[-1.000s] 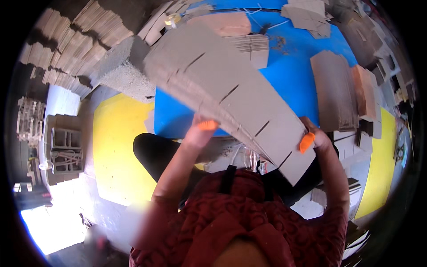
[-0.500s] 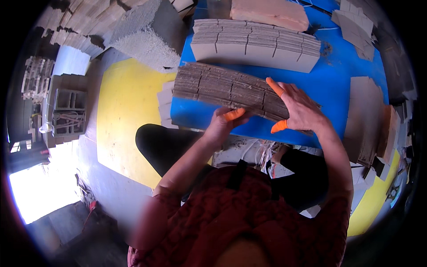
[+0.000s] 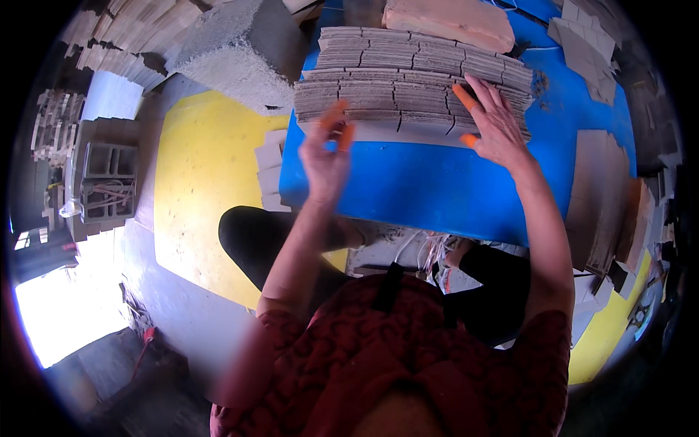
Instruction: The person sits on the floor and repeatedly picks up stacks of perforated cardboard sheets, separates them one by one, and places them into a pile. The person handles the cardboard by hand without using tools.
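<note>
A bundle of slotted cardboard strips (image 3: 371,98) lies on the blue tabletop (image 3: 415,178), its cut edges facing up and dark slits crossing it. Directly behind and against it is a second bundle of cardboard strips (image 3: 437,57). My right hand (image 3: 501,131) rests at the near bundle's right end, fingers spread, with orange covers on thumb and forefinger. At the left end, my left hand (image 3: 325,156) is raised by the bundle's near edge. Motion blurs it, but its orange-covered thumb and finger stand apart, with nothing seen between them.
An orange-pink block (image 3: 451,22) sits behind the bundles. A rough grey block (image 3: 240,58) stands at the back left. More cardboard stacks (image 3: 593,189) stand along the right side. Beside the table on the left lies a yellow sheet (image 3: 204,197).
The near bundle, tilted between both hands before, has moved away from me and lies straight against the rear bundle. My left hand has moved left and off it; my right hand went farther forward.
</note>
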A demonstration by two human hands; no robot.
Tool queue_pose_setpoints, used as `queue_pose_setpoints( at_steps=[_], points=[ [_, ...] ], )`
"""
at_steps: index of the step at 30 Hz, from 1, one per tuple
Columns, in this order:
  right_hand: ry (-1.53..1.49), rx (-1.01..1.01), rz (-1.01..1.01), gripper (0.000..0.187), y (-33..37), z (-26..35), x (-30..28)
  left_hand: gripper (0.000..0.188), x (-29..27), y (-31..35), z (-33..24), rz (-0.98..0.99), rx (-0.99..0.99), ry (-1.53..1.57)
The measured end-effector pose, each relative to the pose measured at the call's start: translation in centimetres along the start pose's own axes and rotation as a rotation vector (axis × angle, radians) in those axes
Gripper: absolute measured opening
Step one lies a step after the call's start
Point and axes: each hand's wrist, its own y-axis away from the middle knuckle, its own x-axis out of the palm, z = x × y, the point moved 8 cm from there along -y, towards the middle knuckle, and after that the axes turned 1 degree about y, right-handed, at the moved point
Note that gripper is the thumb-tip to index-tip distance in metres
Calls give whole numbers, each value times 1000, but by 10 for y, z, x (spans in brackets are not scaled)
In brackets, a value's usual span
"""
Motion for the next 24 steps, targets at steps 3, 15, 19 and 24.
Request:
queue_pose_setpoints(
  at_steps=[3,15,19,24],
  points=[
    [-315,74,-293,68,22,-21,-24,39,-64,-14,35,-304,54,-2],
    [-1442,1091,-470,79,103,-154,69,62,-1,-66,130,51,-685,488],
    [-1378,1025,-506,87,112,-176,53,73,11,-72,113,93,-568,634],
    [-1310,1089,-275,78,98,-156,69,77,11,-58,128,108,-795,632]
  ],
)
